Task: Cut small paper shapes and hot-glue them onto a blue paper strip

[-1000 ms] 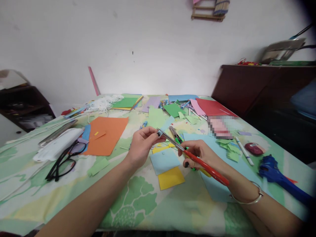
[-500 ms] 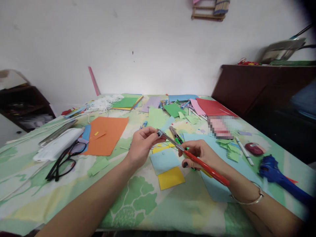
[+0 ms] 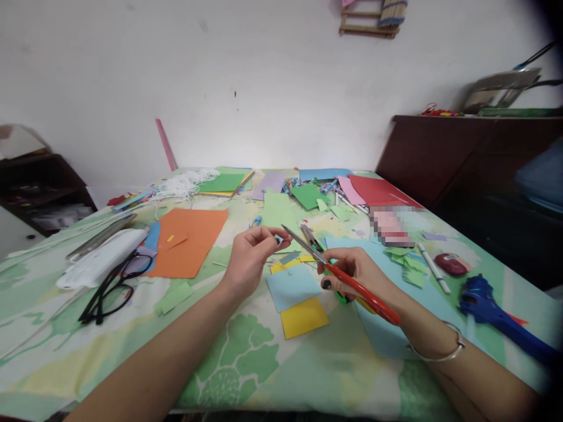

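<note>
My left hand (image 3: 251,258) is closed in a pinch on a small piece of light blue paper (image 3: 278,239), mostly hidden by the fingertips. My right hand (image 3: 354,272) grips scissors with red handles (image 3: 363,293); their metal blades (image 3: 303,242) point up and left, the tips close to my left fingertips. Below the hands lie a light blue paper rectangle (image 3: 294,287) and a yellow one (image 3: 304,318) partly under it. A small blue-grey paper scrap (image 3: 289,258) rests just under the blades. Behind the scissors is a utility knife (image 3: 311,235), partly covered.
To the left are orange paper (image 3: 197,246), black glasses (image 3: 108,290) and a white power strip (image 3: 103,258). On the right lie a large blue sheet (image 3: 382,334), green scraps (image 3: 413,272), a white marker (image 3: 433,268) and a blue glue gun (image 3: 484,305).
The blue paper strip that stuck out from my left fingers has been cut off; a scrap now lies on the table below. The scissors have drawn slightly away from my left fingertips.
</note>
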Demonstrator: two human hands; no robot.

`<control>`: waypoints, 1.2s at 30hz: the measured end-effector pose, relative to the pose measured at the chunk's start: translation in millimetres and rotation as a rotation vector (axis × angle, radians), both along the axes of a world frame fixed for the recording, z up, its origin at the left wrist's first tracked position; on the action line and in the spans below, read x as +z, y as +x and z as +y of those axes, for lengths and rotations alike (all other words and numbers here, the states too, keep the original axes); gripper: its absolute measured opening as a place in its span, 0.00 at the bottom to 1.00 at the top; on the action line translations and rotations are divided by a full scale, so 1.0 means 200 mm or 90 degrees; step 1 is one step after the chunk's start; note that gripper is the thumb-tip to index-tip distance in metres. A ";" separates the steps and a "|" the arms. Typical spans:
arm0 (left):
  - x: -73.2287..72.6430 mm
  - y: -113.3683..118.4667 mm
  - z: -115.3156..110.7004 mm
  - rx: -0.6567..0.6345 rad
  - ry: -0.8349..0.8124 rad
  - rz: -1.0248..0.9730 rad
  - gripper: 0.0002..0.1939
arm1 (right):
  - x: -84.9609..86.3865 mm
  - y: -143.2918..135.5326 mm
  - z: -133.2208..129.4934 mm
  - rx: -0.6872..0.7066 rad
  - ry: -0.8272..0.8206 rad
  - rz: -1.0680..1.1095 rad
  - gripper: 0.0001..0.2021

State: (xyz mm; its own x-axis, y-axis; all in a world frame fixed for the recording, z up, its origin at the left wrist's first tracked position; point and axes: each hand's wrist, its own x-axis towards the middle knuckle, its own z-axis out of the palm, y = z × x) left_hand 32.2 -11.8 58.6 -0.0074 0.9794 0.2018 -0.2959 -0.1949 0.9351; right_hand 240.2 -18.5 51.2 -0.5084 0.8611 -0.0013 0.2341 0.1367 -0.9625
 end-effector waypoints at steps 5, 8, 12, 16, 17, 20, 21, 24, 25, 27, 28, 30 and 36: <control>-0.01 -0.01 -0.01 -0.033 -0.026 0.015 0.09 | 0.00 0.00 0.01 -0.024 0.004 0.029 0.16; -0.01 -0.01 -0.01 -0.039 -0.002 0.022 0.10 | 0.00 0.00 0.00 -0.036 0.000 0.025 0.16; -0.01 -0.01 -0.02 -0.048 0.026 0.011 0.10 | -0.01 0.00 0.00 -0.034 0.007 0.031 0.15; 0.00 -0.01 -0.02 -0.063 0.009 -0.007 0.10 | -0.01 0.00 0.00 -0.035 0.013 0.033 0.14; 0.00 -0.01 -0.02 -0.060 0.006 -0.003 0.09 | -0.01 -0.01 0.00 -0.039 0.015 0.032 0.15; -0.01 0.00 -0.02 -0.065 0.004 0.018 0.06 | 0.00 -0.01 0.00 -0.055 0.022 0.031 0.16; -0.01 0.00 -0.02 -0.068 0.004 0.026 0.06 | 0.00 -0.01 0.00 -0.062 0.026 0.030 0.17; -0.02 0.01 -0.01 -0.058 0.011 0.042 0.08 | 0.00 -0.02 0.00 -0.087 0.052 0.021 0.18; -0.02 0.01 -0.01 -0.054 0.012 0.042 0.09 | 0.00 -0.02 0.00 -0.098 0.068 0.010 0.19; -0.02 0.01 -0.01 -0.049 0.012 0.031 0.11 | -0.01 -0.02 0.00 -0.115 0.115 -0.033 0.19; -0.02 0.01 -0.01 -0.047 0.009 0.024 0.13 | -0.01 -0.02 0.00 -0.119 0.147 -0.062 0.18; -0.02 0.01 -0.01 -0.038 0.000 0.016 0.14 | -0.02 -0.02 0.00 -0.126 0.218 -0.118 0.17; -0.02 0.01 -0.01 -0.028 -0.010 0.004 0.12 | -0.03 -0.03 -0.01 -0.139 0.298 -0.187 0.16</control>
